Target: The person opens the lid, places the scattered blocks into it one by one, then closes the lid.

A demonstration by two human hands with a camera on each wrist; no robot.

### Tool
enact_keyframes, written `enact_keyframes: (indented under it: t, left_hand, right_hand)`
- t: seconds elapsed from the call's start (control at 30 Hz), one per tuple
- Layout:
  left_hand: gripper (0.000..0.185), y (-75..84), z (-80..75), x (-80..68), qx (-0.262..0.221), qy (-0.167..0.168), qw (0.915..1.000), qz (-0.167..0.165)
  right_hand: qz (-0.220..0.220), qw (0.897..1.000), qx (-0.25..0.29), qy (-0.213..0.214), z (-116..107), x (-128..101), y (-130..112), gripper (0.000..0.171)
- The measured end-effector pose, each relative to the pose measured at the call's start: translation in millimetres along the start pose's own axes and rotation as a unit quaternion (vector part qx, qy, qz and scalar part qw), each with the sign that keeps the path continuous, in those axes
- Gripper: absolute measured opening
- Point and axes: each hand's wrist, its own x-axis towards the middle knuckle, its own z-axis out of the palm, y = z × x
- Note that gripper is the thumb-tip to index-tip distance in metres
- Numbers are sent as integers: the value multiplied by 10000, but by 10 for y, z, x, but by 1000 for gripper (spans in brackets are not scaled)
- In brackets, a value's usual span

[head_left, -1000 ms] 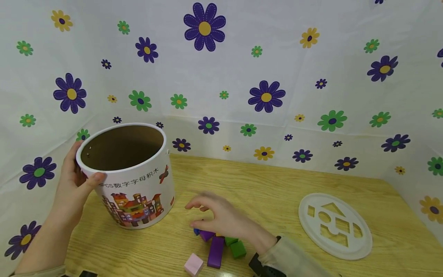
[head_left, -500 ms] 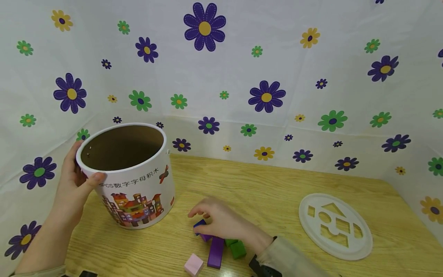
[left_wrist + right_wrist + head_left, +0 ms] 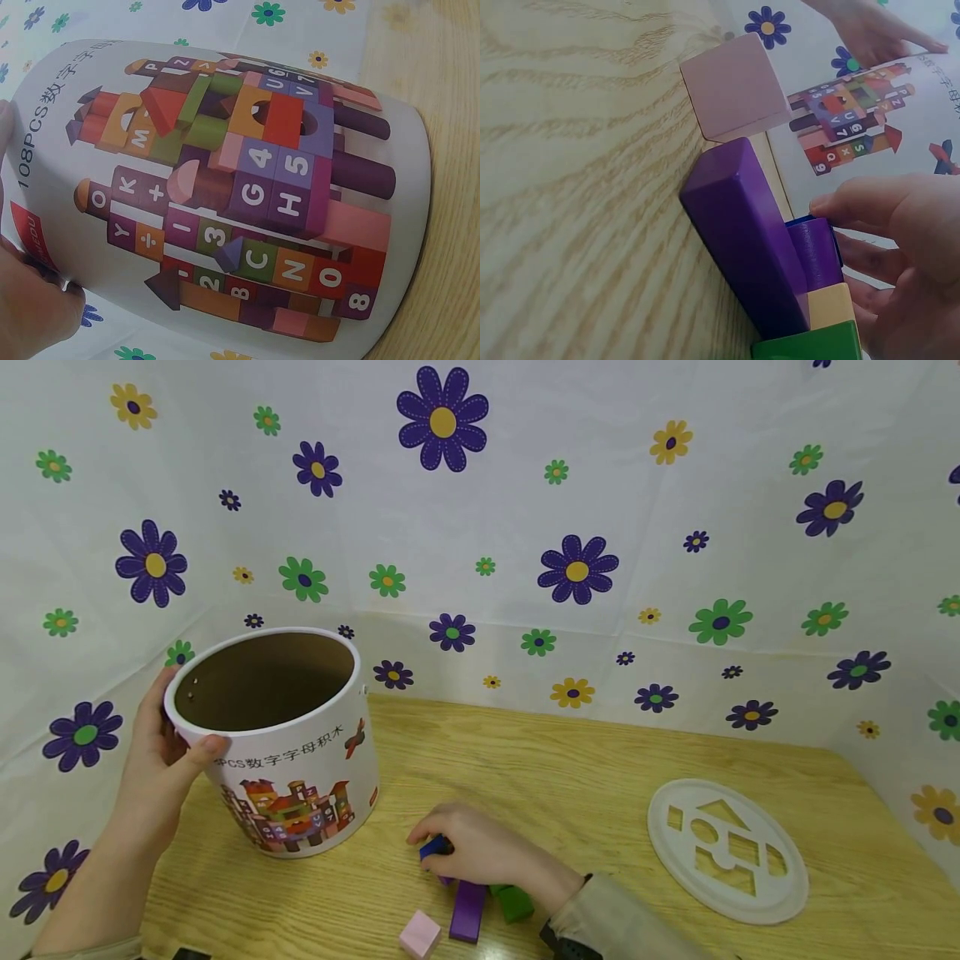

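Observation:
My left hand (image 3: 161, 760) grips the rim of a white toy-block bucket (image 3: 300, 752), thumb outside near the front. The bucket's inside is dark, with nothing visible in it. To the right, my right hand (image 3: 491, 852) pinches a blue block (image 3: 435, 846) between thumb and fingers, low over a small group of blocks. A long purple block (image 3: 467, 912), a green block (image 3: 514, 904) and a pink cube (image 3: 420, 933) lie by that hand. In the right wrist view a smaller purple block (image 3: 817, 253) and a yellow block (image 3: 831, 304) show behind the long one.
A round white lid (image 3: 726, 850) with cut-out shapes lies flat on the wooden table (image 3: 592, 760) at the right. White cloth (image 3: 495, 510) printed with flowers rises behind the table and along its sides.
My right hand has come down and slightly right onto the blocks, and its fingers have closed around the blue block. The left hand and bucket have stayed still.

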Motion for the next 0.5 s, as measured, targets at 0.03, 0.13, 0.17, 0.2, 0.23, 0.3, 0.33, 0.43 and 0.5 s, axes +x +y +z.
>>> enact_keyframes:
  t: [0.03, 0.13, 0.17, 0.2, 0.23, 0.3, 0.33, 0.43, 0.5]
  left_hand:
    - [76, 0, -1, 0, 7, 0, 10000, 4]
    - [76, -2, -2, -1, 4, -3, 10000, 0]
    - [77, -3, -3, -1, -3, -6, 10000, -1]
    - [77, -4, -3, -1, -13, -7, 10000, -1]
    - [77, -6, -3, 0, -31, -8, 10000, -2]
    - [77, -8, -4, 0, -42, -6, 10000, -7]
    - [77, -9, -4, 1, -42, -4, 10000, -5]
    - [77, -10, -4, 1, -42, 2, 10000, -8]
    - [77, -10, -3, 1, -28, 3, 10000, -7]
  right_hand:
    - [-9, 10000, 19, -16, 0, 1, -4, 25]
    - [2, 10000, 25, -46, -1, 5, -10, 20]
    - [17, 10000, 37, -53, -1, 5, -10, 18]
    - [24, 10000, 53, -55, -1, 6, -10, 17]
    - [25, 10000, 64, -58, 0, 6, -8, 16]
    - [21, 9999, 103, -57, 1, 5, -5, 15]
    - [13, 9999, 117, -52, 2, 4, -3, 15]
    - [-37, 9999, 129, -9, 5, 4, 2, 15]
    - [-53, 9999, 148, 47, 3, 6, 1, 16]
